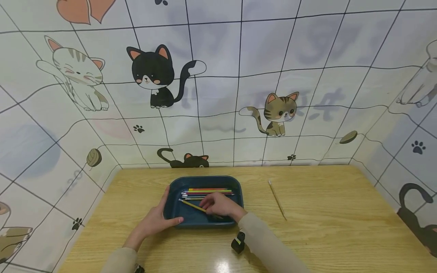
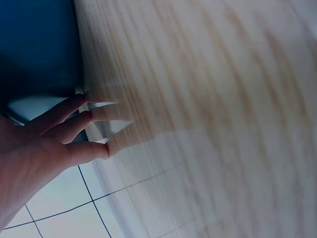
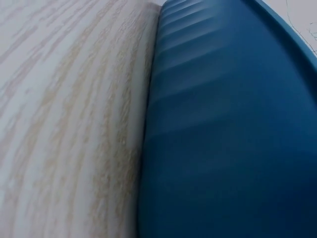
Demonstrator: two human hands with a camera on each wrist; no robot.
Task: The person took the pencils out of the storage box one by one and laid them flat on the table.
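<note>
A dark blue tray [image 1: 172, 206] sits on the wooden table, with several coloured pencils [image 1: 208, 192] lying side by side toward its back. My left hand [image 1: 157, 220] holds the tray's left front corner, thumb over the front rim and fingers along the outer left side. In the left wrist view, that hand's fingers [image 2: 67, 124] reach down beside the tray wall. Over the tray, my right hand [image 1: 218, 204] pinches a yellow pencil [image 1: 192, 205], whose white-tipped end points left. The right wrist view shows only the tray's outer wall [image 3: 218, 124] and tabletop, not the fingers.
Right of the tray, another pencil [image 1: 277, 200] lies alone on the wooden table [image 1: 324, 212]. A cat-patterned cloth [image 1: 222, 94] with a grid of lines hangs behind the table and along both sides.
</note>
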